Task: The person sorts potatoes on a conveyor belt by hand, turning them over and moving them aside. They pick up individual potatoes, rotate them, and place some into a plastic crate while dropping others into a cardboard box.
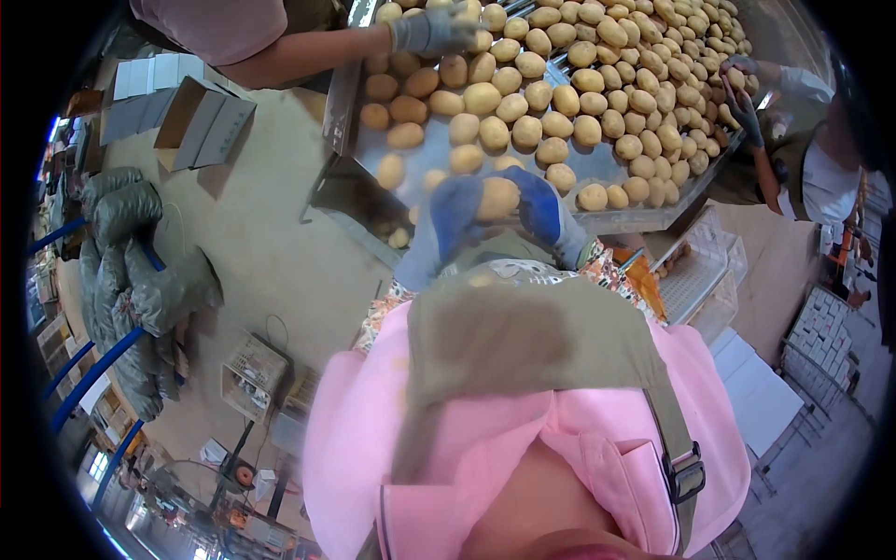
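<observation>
My left hand (446, 217) and my right hand (544, 209), both in blue gloves, are cupped together around one potato (497, 198) at the near edge of a metal sorting table (597, 166). Several more potatoes (560, 89) lie spread over the table just beyond my hands. My pink apron and olive strap fill the lower part of the view and hide my forearms.
A co-worker's grey-gloved hand (431, 28) rests on potatoes at the far left of the table. Another person's gloved hands (742, 93) work at the right edge. A clear crate (702, 271) stands at my right; grey sacks (140, 271), cardboard boxes (201, 121) and a floor crate (250, 375) at my left.
</observation>
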{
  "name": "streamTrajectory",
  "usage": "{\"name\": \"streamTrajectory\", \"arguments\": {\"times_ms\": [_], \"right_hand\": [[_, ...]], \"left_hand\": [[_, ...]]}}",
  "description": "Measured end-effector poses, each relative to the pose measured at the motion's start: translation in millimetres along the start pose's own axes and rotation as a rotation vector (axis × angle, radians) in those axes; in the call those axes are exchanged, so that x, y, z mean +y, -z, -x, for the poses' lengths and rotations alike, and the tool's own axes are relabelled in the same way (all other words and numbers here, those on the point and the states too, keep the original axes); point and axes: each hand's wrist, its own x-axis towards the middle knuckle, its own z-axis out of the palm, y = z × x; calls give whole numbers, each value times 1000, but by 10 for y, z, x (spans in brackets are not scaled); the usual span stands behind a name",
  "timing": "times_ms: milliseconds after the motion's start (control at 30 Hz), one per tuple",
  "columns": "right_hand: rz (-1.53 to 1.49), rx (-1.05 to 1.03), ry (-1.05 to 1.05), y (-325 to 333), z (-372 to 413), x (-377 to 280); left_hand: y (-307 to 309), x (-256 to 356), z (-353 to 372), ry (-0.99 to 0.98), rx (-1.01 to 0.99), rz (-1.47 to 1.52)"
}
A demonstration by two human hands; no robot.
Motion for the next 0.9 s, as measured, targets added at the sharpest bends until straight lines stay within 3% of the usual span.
{"name": "streamTrajectory", "arguments": {"times_ms": [100, 167, 200, 267, 300, 367, 467, 500, 567, 667, 700, 733, 800, 833, 867, 900], "right_hand": [[-60, -34, -47, 18, -12, 88], [-778, -31, -201, -24, -8, 58], [-779, -30, -200, -9, 12, 31], [160, -68, 213, 29, 53, -73], [158, -66, 215, 22, 67, -139], [215, -39, 250, 5, 82, -263], [171, 13, 349, -22, 114, -264], [173, 27, 352, -16, 112, -275], [106, -7, 243, -16, 120, -304], [-59, -27, 301, -35, 115, -213], [-410, 46, 59, -109, 162, -208], [-203, 102, 145, -128, 155, -73], [-698, 116, -167, -207, 60, 409], [-697, 215, -155, -154, 92, 264], [-605, 97, -127, -120, 119, -54], [-508, -45, -102, -106, 180, -293]], "left_hand": [[93, -207, -74, -143, 71, -109], [144, -218, -74, -476, 18, -522], [153, -234, -75, -476, 17, -523], [85, -112, -45, 11, 158, -168], [134, -151, -53, 10, 158, -172], [228, -194, -90, -827, 123, -1228], [74, -84, -85, -947, 183, -1108], [88, -105, -95, -954, 169, -1110], [126, -161, -78, -398, 152, -815], [131, -116, -18, -567, 125, -1087], [114, -68, 14, -290, 61, -613], [234, -54, -107, -803, -198, -1078], [174, -173, -88, -848, -106, -1221], [178, -193, -46, -623, -164, -1184], [73, -167, -59, -82, -33, -723], [325, -329, -125, -500, -227, -1184]]}}
